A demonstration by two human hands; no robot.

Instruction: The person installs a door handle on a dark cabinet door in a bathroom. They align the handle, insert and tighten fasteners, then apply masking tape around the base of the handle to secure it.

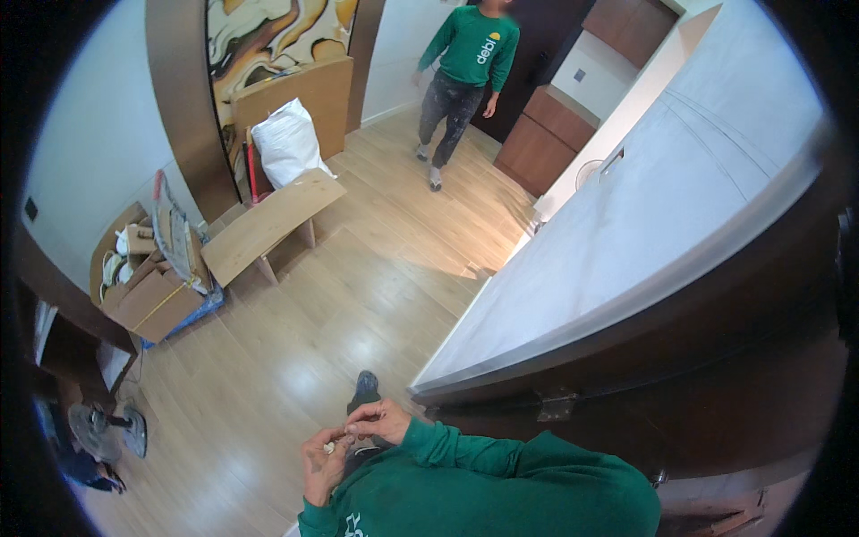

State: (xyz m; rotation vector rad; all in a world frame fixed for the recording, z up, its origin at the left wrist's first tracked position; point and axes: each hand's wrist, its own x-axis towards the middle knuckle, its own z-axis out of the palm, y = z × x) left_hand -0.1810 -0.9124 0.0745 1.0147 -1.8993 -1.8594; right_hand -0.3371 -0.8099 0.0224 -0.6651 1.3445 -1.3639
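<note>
My left hand [320, 464] and my right hand [381, 420] meet close in front of my body, low in the picture. The left one is closed around a small whitish lump [329, 447], too small to name, which shows between its fingers. The fingers of the right hand are pinched together at the left fingertips. Whatever lies in that pinch is hidden. Both forearms are in green sleeves, and a dark shoe [366, 385] of mine shows just beyond the hands.
A dark wooden door [662, 394] stands close on my right, beside a white wall [626, 242]. Ahead, a person in a green top [472, 49] walks on the wood-look floor [358, 304]. To the left are a low wooden bench [277, 219], a white sack [291, 143], a filled cardboard box [157, 300] and a fan [94, 432].
</note>
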